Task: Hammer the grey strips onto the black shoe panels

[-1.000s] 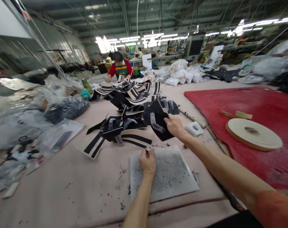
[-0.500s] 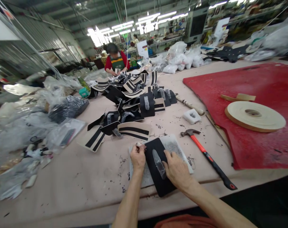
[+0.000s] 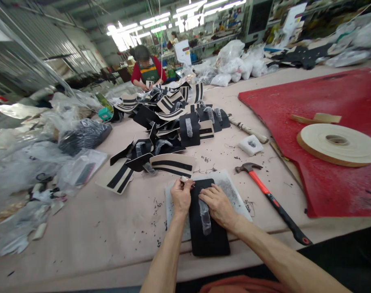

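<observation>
A black rectangular panel [image 3: 208,246] lies on a white slab [image 3: 234,194] in front of me, with a plastic-wrapped handle [image 3: 205,219] along its middle. At the panel's upper left edge my left hand [image 3: 181,198] is closed in a pinch; a small whitish bit shows at its fingertips, and what it holds cannot be made out. My right hand [image 3: 220,206] rests on the panel from the right, its fingers stretched flat over the upper end of the handle. A claw hammer [image 3: 272,199] with a red and black grip lies to the right of the slab.
Beyond the slab is a pile of black and striped panels [image 3: 173,162]. A small white block [image 3: 250,145], a tape roll [image 3: 341,144] and a red sheet [image 3: 325,195] lie to the right. Plastic bags [image 3: 23,167] crowd the left. Across the table sits another person [image 3: 147,69].
The panel has turned to lie straighter towards me. My right hand has moved up and left onto the handle's upper end. The left hand has moved slightly right, still pinched.
</observation>
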The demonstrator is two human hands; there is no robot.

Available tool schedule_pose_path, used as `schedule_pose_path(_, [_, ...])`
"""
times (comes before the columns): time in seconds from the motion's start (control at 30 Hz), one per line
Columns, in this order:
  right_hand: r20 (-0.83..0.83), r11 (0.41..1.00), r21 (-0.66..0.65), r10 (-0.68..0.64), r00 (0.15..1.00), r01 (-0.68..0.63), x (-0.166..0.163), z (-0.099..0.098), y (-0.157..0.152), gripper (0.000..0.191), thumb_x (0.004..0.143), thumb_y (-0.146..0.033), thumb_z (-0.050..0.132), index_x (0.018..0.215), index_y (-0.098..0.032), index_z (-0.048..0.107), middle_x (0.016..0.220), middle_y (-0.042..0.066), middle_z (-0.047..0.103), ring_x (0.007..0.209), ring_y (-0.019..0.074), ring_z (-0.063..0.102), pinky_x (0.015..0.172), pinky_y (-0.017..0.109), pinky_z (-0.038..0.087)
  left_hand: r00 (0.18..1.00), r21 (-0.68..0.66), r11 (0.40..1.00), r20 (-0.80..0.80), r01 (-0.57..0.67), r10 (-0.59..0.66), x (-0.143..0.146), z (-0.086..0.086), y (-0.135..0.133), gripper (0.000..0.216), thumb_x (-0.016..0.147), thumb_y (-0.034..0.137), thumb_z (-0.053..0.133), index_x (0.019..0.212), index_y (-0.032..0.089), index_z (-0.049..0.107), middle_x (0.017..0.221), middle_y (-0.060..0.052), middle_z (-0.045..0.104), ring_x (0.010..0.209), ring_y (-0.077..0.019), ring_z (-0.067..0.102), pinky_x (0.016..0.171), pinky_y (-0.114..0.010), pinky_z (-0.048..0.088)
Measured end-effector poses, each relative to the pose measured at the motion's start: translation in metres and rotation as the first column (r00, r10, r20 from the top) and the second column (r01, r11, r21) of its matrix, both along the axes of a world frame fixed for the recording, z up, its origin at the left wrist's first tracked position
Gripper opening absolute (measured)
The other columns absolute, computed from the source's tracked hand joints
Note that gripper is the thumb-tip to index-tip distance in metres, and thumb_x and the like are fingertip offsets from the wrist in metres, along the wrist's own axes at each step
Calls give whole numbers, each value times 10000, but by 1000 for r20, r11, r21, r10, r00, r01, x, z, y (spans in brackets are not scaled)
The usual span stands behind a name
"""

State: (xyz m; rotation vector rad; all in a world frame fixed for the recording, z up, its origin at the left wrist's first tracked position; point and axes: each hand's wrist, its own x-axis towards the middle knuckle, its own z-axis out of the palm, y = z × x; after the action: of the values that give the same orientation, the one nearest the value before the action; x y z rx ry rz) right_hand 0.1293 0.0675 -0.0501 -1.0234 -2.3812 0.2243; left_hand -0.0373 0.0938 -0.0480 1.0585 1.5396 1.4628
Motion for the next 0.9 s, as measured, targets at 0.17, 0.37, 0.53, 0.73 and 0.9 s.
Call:
schedule_pose_path(0.17, [102, 979, 112, 158, 982, -170, 4, 6, 29, 301, 926, -61, 410, 1030, -165, 672, 986, 89, 683, 847, 213, 543, 921, 423, 434, 1000, 4, 1000, 5, 17, -17, 5, -4, 5, 283, 830, 424, 688, 874, 147, 655, 787, -63, 748, 729, -198, 729, 680, -286, 582])
schedule_pose_path(0.37, [97, 991, 24, 129, 987, -132, 16, 0, 37, 394, 884, -21, 420, 1164, -151, 665, 1130, 115, 697, 916, 210, 598, 886, 365, 490, 996, -22, 1000, -88, 14, -16, 6, -13, 0, 241, 856, 409, 662, 865, 168, 647, 777, -59, 751, 730, -205, 738, 688, -285, 577])
schedule_pose_path(0.53, [-28, 997, -33, 75, 997, -76, 22, -2, 35, 423, 859, -13, 417, 1138, -165, 696, 1162, 111, 720, 1009, 207, 664, 931, 365, 530, 987, -17, 999, -161, -32, 29, 12, -14, -5, 240, 873, 414, 645, 863, 175, 662, 783, -56, 748, 740, -201, 732, 693, -280, 567])
schedule_pose_path(0.73, [-22, 998, -19, -65, 998, 65, 13, -9, 5, 530, 818, 15, 392, 1248, -147, 658, 1342, 139, 642, 1241, 241, 596, 1066, 464, 486, 1000, -35, 999, -8, 25, -26, 11, -7, 10, 255, 839, 410, 677, 889, 160, 675, 818, -55, 758, 755, -195, 738, 708, -286, 588])
schedule_pose_path(0.9, [-75, 997, -8, -77, 994, 77, 11, -14, 0, 519, 849, 20, 351, 1238, -162, 643, 1346, 114, 644, 1260, 230, 588, 1090, 470, 473, 995, 38, 997, 60, 74, -76, 12, -10, 23, 307, 839, 346, 687, 1077, 153, 667, 903, -72, 773, 833, -203, 750, 785, -313, 597])
